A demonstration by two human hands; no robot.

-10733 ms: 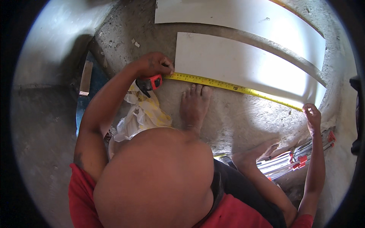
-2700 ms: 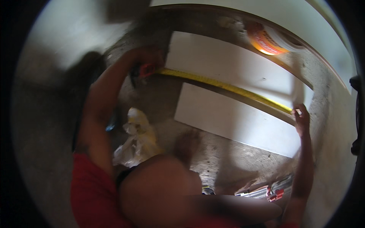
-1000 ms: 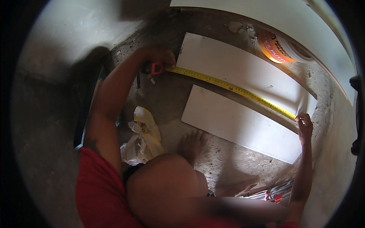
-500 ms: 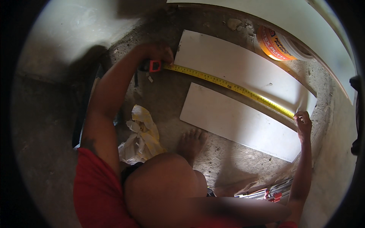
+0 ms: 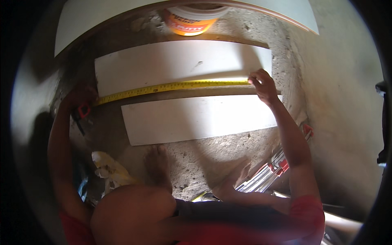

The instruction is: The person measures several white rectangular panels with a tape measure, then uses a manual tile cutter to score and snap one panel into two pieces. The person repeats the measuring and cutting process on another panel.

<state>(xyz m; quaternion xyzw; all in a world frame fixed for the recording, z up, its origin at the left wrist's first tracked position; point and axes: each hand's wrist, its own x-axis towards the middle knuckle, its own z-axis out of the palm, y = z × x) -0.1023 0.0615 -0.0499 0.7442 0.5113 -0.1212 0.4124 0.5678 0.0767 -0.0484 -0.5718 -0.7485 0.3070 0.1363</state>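
Observation:
A yellow tape measure (image 5: pixel 175 86) is drawn out along the near edge of a long white board (image 5: pixel 147 61). My left hand (image 5: pixel 85 94), in shadow, is closed on its case end at the board's left end; the red and black case (image 5: pixel 84 111) shows just below the fingers. Near the board's right end, my right hand (image 5: pixel 264 86) pinches the other end of the blade, fingers bent. A second, shorter white board (image 5: pixel 175 120) lies flat on the near side of the tape, with a narrow gap between the two boards.
An orange and white putty bucket (image 5: pixel 191 23) stands beyond the far board, under the edge of a large pale panel (image 5: pixel 94 26). My bare feet (image 5: pixel 158 163) are at the near board. Metal lengths with red parts (image 5: pixel 265 173) lie lower right; a crumpled yellowish-white bag (image 5: pixel 110 169) lies lower left.
The view has turned to the right, so boards, bucket and hands appear farther left and more level. Both hands still keep the tape stretched along the far board.

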